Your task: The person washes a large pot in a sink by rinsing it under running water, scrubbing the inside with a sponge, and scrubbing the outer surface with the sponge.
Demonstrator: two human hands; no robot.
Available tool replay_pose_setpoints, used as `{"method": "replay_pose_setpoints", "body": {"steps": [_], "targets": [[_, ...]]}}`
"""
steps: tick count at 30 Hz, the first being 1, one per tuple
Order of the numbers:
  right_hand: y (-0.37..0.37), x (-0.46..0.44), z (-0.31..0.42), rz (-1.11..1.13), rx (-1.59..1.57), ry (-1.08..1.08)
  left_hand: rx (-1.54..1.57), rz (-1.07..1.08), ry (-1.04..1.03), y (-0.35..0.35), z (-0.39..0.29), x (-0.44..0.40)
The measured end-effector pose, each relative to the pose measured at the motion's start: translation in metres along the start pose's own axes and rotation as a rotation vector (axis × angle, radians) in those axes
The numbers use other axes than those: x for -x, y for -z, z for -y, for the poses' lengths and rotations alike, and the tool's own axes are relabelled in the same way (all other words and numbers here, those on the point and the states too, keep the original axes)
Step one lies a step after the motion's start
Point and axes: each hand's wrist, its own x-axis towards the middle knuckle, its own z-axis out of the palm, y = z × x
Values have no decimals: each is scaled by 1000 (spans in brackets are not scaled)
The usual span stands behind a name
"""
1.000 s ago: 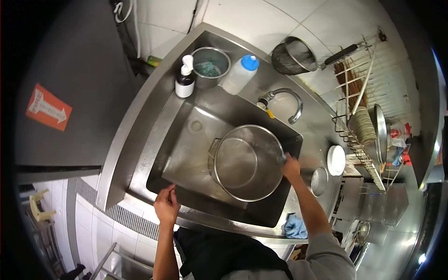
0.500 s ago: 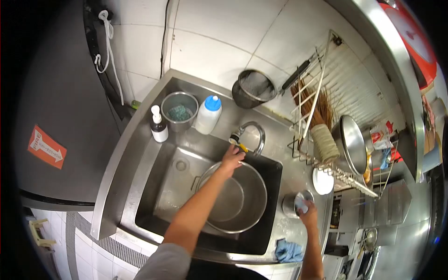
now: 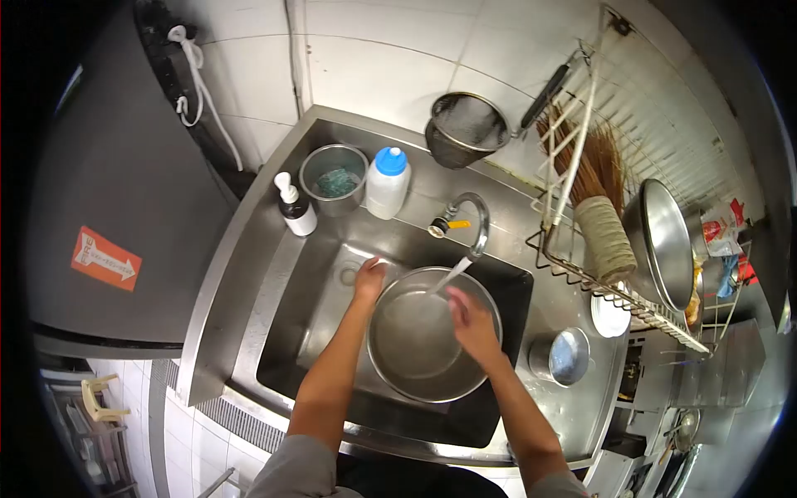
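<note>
A large steel pot (image 3: pixel 415 365) sits in the sink, with water running into it from the curved faucet (image 3: pixel 480 224). At the pot's upper left rim is my left hand (image 3: pixel 369 280), its fingers curled there; the side handle is hidden. My right hand (image 3: pixel 473 319) reaches over the pot's right side, close to the water stream, fingers loosely bent and apart with nothing visible in them. The faucet's yellow lever (image 3: pixel 459 224) points right. On the right counter stands a small metal container (image 3: pixel 544 358) with something bluish inside.
Behind the sink stand a pump bottle (image 3: pixel 299 217), a metal pot with a green scouring pad (image 3: pixel 336 181) and a blue-capped bottle (image 3: pixel 387 195). A strainer (image 3: pixel 465 137) hangs on the wall. The wire rack (image 3: pixel 544 241) at right holds a bristle brush (image 3: pixel 604 236) and steel bowls (image 3: pixel 668 245).
My left hand has left the faucet lever for the pot's rim, and water now runs. My right hand has moved from the small metal container to over the pot. The blue cloth is no longer visible.
</note>
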Motion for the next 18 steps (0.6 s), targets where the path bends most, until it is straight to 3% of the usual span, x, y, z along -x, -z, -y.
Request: {"method": "replay_pose_setpoints", "body": {"steps": [1, 2, 3, 4, 6, 7, 9, 10, 14, 16, 17, 18], "targets": [[-11, -21, -9, 13, -6, 13, -380, -197, -102, 28, 68, -31], [-25, -45, -30, 94, -273, -167, -572, -345, -65, 53, 128, -48], [-33, -61, -40, 175, -533, -352, -422, -296, 144, 60, 154, -41], [-32, -72, -38, 186, -525, -346, -266, -239, 349, 66, 168, -36], [-23, -85, -34, 334, -824, -544, 240, 40, 546, 63, 139, 5], [-20, -88, -32, 341, -812, -541, 254, 39, 544, 60, 146, 1], [-12, -89, -28, 442, -619, -582, 68, 60, 341, 49, 169, -13], [-7, -90, -26, 447, -665, -638, 30, 36, 340, 46, 175, -18], [4, -85, -10, 514, -630, -620, -92, 141, 189, 54, 91, 19], [10, -87, -7, 584, -677, -608, -142, 255, -12, 47, 55, 20], [13, -86, -1, 578, -677, -606, -143, 260, -15, 38, 48, 17], [15, -86, 8, 565, -678, -603, -273, 277, -176, 29, 41, 14]]}}
